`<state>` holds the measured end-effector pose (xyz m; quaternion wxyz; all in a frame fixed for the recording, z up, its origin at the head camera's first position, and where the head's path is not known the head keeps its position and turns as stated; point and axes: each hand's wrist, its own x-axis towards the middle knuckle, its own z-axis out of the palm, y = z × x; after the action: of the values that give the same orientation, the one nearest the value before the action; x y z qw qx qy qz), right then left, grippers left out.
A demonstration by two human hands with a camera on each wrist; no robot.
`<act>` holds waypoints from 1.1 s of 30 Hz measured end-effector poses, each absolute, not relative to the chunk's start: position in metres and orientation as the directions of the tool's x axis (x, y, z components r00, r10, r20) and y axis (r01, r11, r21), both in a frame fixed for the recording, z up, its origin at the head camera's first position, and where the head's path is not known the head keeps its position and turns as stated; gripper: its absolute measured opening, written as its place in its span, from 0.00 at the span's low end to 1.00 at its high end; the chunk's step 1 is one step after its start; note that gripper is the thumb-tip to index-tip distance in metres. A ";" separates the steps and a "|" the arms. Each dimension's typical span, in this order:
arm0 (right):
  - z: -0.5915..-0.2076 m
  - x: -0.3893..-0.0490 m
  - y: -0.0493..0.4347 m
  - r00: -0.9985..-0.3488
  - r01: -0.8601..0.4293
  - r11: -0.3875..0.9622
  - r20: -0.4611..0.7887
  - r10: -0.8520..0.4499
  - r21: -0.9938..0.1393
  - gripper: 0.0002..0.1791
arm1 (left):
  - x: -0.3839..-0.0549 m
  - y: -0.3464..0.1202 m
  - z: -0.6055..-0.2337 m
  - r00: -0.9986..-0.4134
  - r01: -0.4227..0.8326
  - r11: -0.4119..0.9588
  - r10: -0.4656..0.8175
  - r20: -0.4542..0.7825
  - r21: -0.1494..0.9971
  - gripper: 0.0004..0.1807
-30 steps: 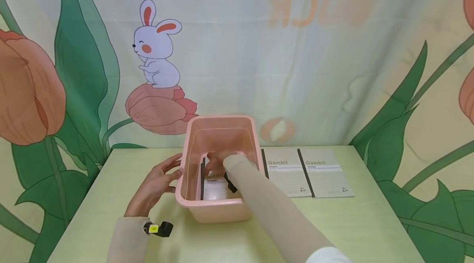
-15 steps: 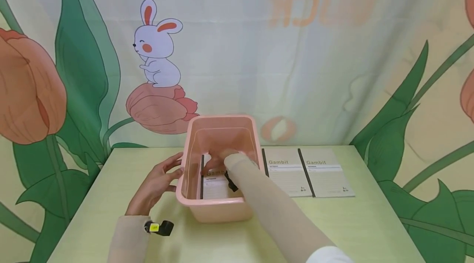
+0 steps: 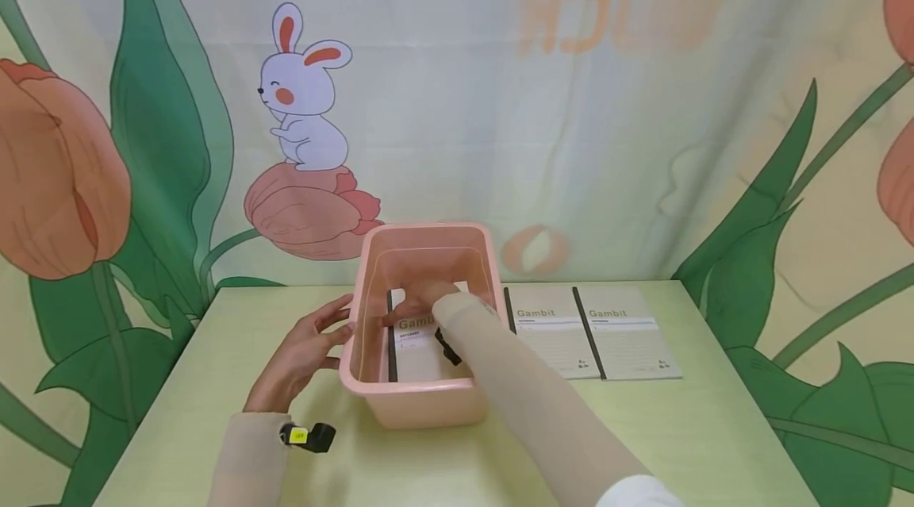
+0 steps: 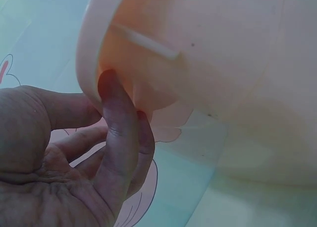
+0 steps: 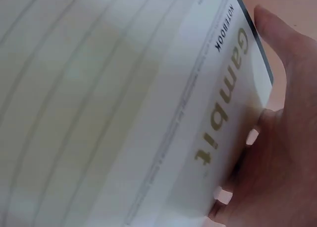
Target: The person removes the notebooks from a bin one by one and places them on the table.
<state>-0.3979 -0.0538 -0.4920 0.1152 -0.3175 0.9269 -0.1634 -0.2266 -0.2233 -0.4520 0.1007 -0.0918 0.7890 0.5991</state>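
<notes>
A pink plastic bin [image 3: 424,404] stands on the table in the head view. My left hand [image 3: 300,352] grips its left rim; the left wrist view shows the fingers [image 4: 116,138] curled at the rim [image 4: 89,53]. Down inside the bin is my right hand [image 3: 424,299], holding a white Gambit notebook [image 3: 421,360] with a black spine. In the right wrist view, the thumb [image 5: 277,31] lies along the spine of the notebook [image 5: 124,103], while the other fingers bend at its top edge, their tips partly hidden.
Two more Gambit notebooks, a nearer one [image 3: 553,344] and a farther one [image 3: 628,344], lie side by side right of the bin. The pale green table [image 3: 714,443] ends at a printed curtain [image 3: 443,118] just behind the bin.
The notebook in the bin has shifted slightly toward the far end, and the right thumb has moved left to its spine. The left hand stays on the rim.
</notes>
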 end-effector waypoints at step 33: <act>-0.308 -0.345 -0.041 -0.788 -0.587 0.808 0.265 -0.556 -0.051 0.37 | -0.229 -0.224 -0.456 -0.966 -0.253 0.253 -0.011 -0.259 0.934 0.35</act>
<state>-0.3449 -0.0412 -0.3085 -0.1193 -0.3029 0.9433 -0.0654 -0.2291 -0.2242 -0.4560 0.1001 -0.0842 0.7851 0.6054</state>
